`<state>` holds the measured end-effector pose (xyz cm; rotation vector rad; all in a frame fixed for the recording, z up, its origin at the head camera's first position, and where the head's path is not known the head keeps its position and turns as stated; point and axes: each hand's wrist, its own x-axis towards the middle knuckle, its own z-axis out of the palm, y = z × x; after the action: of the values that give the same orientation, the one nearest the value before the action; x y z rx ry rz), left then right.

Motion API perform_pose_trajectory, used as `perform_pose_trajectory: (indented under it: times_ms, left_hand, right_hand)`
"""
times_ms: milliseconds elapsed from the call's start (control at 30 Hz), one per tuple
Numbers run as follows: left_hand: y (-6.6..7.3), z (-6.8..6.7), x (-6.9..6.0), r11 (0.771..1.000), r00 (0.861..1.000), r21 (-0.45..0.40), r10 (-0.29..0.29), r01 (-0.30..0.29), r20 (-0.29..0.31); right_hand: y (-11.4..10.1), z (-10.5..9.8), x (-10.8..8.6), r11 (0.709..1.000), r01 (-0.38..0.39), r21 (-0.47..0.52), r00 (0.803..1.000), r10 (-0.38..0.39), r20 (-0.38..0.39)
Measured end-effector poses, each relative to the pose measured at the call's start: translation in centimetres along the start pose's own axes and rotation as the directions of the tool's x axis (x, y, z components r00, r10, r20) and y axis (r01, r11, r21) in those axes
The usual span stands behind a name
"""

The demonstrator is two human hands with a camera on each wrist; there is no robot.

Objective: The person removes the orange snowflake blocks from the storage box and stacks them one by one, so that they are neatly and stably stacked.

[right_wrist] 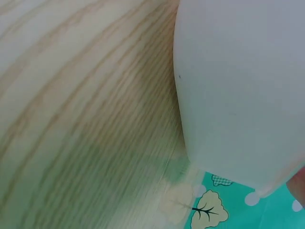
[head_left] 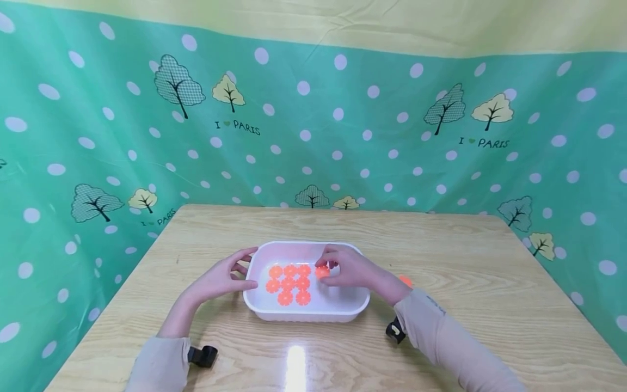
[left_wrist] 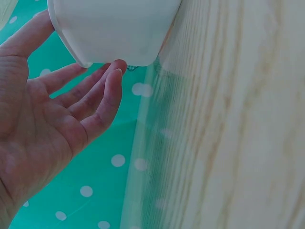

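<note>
A white plastic basin (head_left: 313, 314) stands on the table with several flat orange flower-shaped pieces (head_left: 289, 283) laid close together in rows on its floor. At its left end, my left hand (head_left: 222, 280) holds the rim, thumb over the edge and fingers along the outer wall. In the left wrist view, that hand (left_wrist: 52, 109) lies against the white wall. Over the right part of the basin, my right hand (head_left: 350, 268) pinches one orange flower piece (head_left: 322, 271) between thumb and fingers, just right of the rows. The right wrist view shows mostly the basin's outer side (right_wrist: 238, 95).
Another orange piece (head_left: 405, 280) lies on the wooden table (head_left: 441, 245), right of the basin and partly hidden by my right forearm. Black wrist mounts (head_left: 203, 356) sit on both wrists. A green dotted curtain (head_left: 303, 141) hangs behind the table and along its sides.
</note>
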<state>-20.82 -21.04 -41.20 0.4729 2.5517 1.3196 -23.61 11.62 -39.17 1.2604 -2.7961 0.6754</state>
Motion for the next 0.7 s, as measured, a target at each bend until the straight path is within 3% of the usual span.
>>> perform_pose_trajectory:
  times_ms: [200, 567, 700]
  left_hand:
    - [0.1, 0.1, -0.1, 1.0, 1.0, -0.007, -0.02, 0.02, -0.009]
    - [0.0, 0.0, 0.0, 1.0, 1.0, -0.012, 0.004, -0.004, 0.003]
    - [0.0, 0.0, 0.0, 1.0, 1.0, -0.012, 0.02, -0.02, 0.005]
  right_hand:
    - [0.1, -0.4, -0.7, 0.996, 0.013, 0.088, 0.999, -0.008, -0.053]
    - [0.8, -1.4, -1.7, 0.995, 0.002, 0.101, 0.987, 0.014, -0.158]
    - [1.2, -1.7, -2.0, 0.993, -0.019, 0.113, 0.986, 0.038, -0.164]
